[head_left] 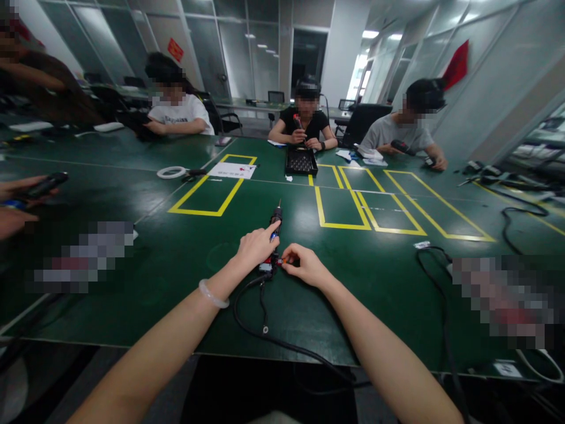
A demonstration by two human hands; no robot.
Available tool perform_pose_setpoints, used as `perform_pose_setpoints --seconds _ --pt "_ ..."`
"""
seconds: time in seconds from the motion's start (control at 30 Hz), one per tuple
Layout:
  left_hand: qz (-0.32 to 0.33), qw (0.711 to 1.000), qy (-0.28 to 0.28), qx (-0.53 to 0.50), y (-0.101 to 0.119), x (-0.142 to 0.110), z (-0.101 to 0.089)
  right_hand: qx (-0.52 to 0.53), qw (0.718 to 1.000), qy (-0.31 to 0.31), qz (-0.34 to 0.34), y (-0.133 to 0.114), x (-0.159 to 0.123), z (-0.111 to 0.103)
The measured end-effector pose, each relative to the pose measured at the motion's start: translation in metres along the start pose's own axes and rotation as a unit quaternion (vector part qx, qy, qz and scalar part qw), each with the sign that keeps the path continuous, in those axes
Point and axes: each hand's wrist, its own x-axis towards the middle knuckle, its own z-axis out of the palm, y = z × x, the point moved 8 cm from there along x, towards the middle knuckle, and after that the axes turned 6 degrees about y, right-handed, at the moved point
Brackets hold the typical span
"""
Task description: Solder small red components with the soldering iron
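Note:
A corded, dark, slim power tool with a thin metal bit, like an electric screwdriver, lies on the green table and points away from me. My left hand grips its body from the left, the index finger stretched along it. Blue and red parts show around that hand. On the tool's right, my right hand pinches a small orange-red piece against its rear side; I cannot make out exactly what it is. From the tool's rear end runs a black cable, and a short lead with a ring terminal hangs beside it.
Yellow tape rectangles mark the green table. Farther off are a white sheet, a coiled white cable and a black tray. Blurred blocks cover things at both sides. Several co-workers sit around; another person's hands hold a dark tool at left.

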Motion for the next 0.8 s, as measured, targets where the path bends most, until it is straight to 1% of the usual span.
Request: perform_pose_setpoints --seconds 0.23,0.37,0.53,0.7,0.8 --pt "0.033 0.999 -0.028 -0.017 -0.002 -0.006 0.004 -0.005 1.000 -0.015 -0.004 -0.008 0.000 0.006" --pt "0.078 0.993 -0.058 -0.068 -0.006 -0.013 0.008 -0.015 1.000 -0.010 0.009 -0.008 0.001 0.008" --pt "0.128 0.977 -0.087 -0.145 -0.011 -0.020 0.004 -0.009 1.000 0.005 -0.008 -0.008 0.001 0.008" --pt "0.138 0.971 -0.105 -0.164 -0.011 -0.025 -0.001 0.018 1.000 -0.012 0.008 -0.010 -0.001 0.013" --pt "0.146 0.968 -0.105 -0.176 -0.011 -0.026 -0.002 0.029 0.999 -0.012 0.013 -0.014 -0.001 0.012"
